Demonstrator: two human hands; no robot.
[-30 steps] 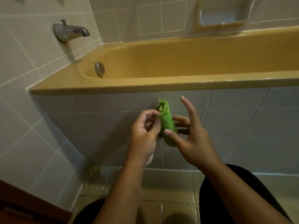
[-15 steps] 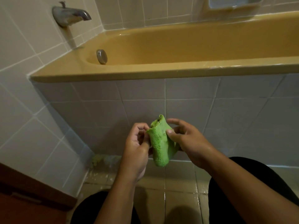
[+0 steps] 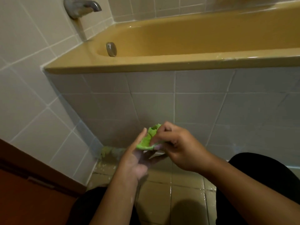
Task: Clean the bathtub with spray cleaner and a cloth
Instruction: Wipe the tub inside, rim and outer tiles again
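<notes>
1. The green cloth [image 3: 148,139] sits bunched between both hands, low in front of the tiled front panel [image 3: 178,103] of the bathtub [image 3: 162,64] and above the floor [image 3: 170,189]. It touches neither, as far as I can tell.
2. The left grip [image 3: 138,161] is released: palm up, fingers straight, with the cloth lying across them. The right grip [image 3: 177,146] has its fingers curled and pinches the cloth's top edge from above.
3. Progress, my read: prep stage only. The cloth looks like it is being folded or re-bunched, and nothing is wiping the tub.
4. The spray cleaner is not in view. I cannot tell whether the tub has been sprayed, because the basin is dim and shows no clear foam or streaks.
5. Likely left to do: the near rim, the inside walls, and the end wall around the overflow plate [image 3: 111,49] under the spout [image 3: 82,7].
6. Edges: the tub's near rim overhangs the panel above the hands, so the cloth has to go up and over that lip — not straight forward.
7. The tub's left end butts the tiled wall [image 3: 24,78]. That corner is tight and the spout sticks out over it, so knuckles are at risk there.
8. Open room: the rim runs rightward unobstructed — the easiest stroke direction.
9. Down low, the dark-clothed knees [image 3: 259,168] flank the hands. The floor looks wet, and grime [image 3: 110,151] sits at the floor corner where the panel meets the wall.
</notes>
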